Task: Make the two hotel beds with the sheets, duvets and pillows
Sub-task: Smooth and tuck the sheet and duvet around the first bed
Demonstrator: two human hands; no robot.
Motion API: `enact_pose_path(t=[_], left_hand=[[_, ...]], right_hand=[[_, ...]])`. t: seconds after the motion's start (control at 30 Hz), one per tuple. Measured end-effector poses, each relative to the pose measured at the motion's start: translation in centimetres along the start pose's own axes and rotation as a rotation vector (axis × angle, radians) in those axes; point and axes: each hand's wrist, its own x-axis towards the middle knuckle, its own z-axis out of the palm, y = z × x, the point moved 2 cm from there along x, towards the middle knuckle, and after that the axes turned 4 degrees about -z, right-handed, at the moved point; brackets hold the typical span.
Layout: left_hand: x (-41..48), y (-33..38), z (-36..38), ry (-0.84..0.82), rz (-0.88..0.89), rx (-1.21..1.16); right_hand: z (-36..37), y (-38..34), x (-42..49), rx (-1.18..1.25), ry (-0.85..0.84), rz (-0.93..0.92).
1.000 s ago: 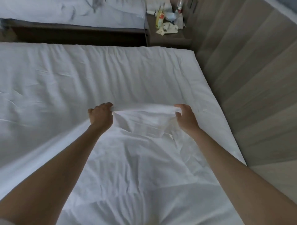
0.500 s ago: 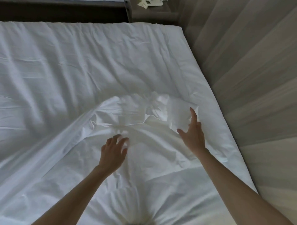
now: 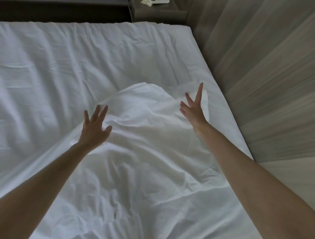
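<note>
Rumpled bed [image 3: 85,59] (white) beside panelled wall [image 3: 264,68].

Wall panelling [image 3: 264,85] of pale wood-grain boards occupies the right side. A dark bedside bench [image 3: 158,14] stands at the top edge, beside the panelling. A crumpled white item [image 3: 146,2] lies on it, partly cut off and not identifiable.

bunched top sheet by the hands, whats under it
The top sheet lies over the bed's bottom sheet, which shows past its far edge and to the left. Whatever is beneath the puffed-up middle is covered, so I cannot tell what is there.
</note>
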Motion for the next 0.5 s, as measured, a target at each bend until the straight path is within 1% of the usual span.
enact_pose_path(t=[0.1, 0.17, 0.23, 0.3, 0.37, 0.43, 0.5], left_hand=[[0.2, 1.9, 0.0, 0.013, -0.046, -0.078], [-0.7, 2.8, 0.7, 0.094, 0.054, 0.015], [-1.8, 3.1, 2.1, 0.154, 0.199, 0.138], [-2.8, 3.6, 3.9, 0.163, 0.298, 0.228], [-3.5, 4.4, 5.6, 0.112, 0.321, 0.256], [-3.7, 5.0, 6.9, 0.006, 0.259, 0.224], [-3.7, 5.4, 7.5, -0.090, 0.190, 0.218]], right_hand=[[0.8, 1.8, -1.2, -0.359, -0.111, -0.159], [1.2, 4.3, -2.5, -0.663, -0.260, -0.222], [1.5, 7.0, -4.3, -0.955, -0.450, -0.181], [1.5, 9.6, -5.6, -1.144, -0.565, -0.119], [0.2, 11.7, -5.8, -1.230, -0.549, 0.002], [-2.0, 12.9, -5.5, -1.241, -0.432, 0.172], [-4.5, 13.6, -5.4, -1.155, -0.281, 0.346]])
